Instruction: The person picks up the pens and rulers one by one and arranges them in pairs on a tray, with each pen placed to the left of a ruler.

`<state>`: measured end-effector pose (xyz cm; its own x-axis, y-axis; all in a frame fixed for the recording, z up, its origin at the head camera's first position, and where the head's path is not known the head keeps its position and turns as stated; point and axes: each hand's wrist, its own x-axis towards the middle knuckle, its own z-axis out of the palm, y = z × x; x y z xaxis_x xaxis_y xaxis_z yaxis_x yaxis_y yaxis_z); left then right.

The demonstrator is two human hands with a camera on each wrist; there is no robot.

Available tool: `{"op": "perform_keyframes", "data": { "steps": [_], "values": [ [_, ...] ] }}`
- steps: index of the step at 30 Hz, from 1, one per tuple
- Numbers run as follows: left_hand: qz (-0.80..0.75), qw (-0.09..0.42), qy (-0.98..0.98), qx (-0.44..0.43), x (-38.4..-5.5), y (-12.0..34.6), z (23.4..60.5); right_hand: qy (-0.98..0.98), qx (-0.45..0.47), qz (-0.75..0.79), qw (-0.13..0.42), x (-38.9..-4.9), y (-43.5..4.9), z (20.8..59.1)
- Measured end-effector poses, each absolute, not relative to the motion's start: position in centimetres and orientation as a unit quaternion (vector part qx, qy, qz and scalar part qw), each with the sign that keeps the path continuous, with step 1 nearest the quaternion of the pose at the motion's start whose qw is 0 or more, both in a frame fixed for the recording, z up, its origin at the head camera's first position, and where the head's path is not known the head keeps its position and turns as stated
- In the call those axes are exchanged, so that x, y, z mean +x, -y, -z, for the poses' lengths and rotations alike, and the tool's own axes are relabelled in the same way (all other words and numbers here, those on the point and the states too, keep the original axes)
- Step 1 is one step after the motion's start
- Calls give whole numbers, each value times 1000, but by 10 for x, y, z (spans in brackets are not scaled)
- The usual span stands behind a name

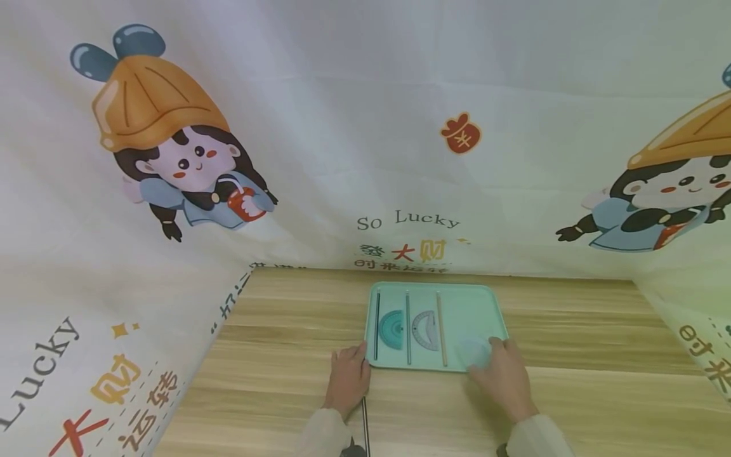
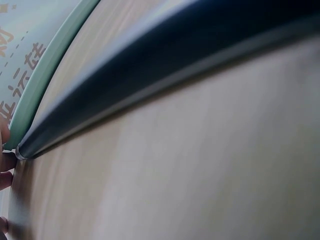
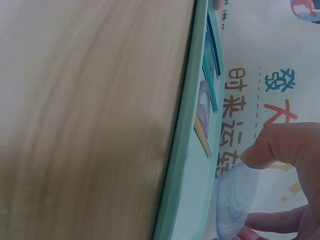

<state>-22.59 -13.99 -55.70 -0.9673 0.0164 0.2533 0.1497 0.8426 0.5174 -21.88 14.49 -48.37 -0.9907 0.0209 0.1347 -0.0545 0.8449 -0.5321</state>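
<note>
My right hand (image 1: 502,377) pinches a clear pale-blue protractor (image 3: 232,202) between thumb and fingers, over the right front part of a mint-green tray (image 1: 474,304). My left hand (image 1: 347,379) rests at the tray's front left corner, fingertips against its rim. Close by its fingers, a dark pencil (image 2: 115,75) lies on the table, its metal-banded end near the tray corner. In the tray, from left to right, are a dark pencil (image 1: 377,327), a teal protractor (image 1: 391,330), a teal pencil (image 1: 408,327), a greyish-purple protractor (image 1: 419,330) and a yellowish pencil (image 1: 441,330).
The tray stands on a wood-grain table (image 1: 274,330), close to its back edge. A white printed cloth (image 1: 354,127) with cartoon figures and lettering hangs behind the table and along both sides.
</note>
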Motion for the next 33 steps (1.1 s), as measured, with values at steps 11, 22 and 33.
{"op": "perform_keyframes", "data": {
  "steps": [11,22,33],
  "values": [
    [281,118,951,-43,-226,143,557,955,19,-275,106,-240,-132,485],
    [279,109,953,-35,-223,142,556,953,-20,-295,67,-262,-123,483],
    [282,111,952,-36,-223,140,553,961,-67,-267,33,-281,-112,483]
  ]
}}
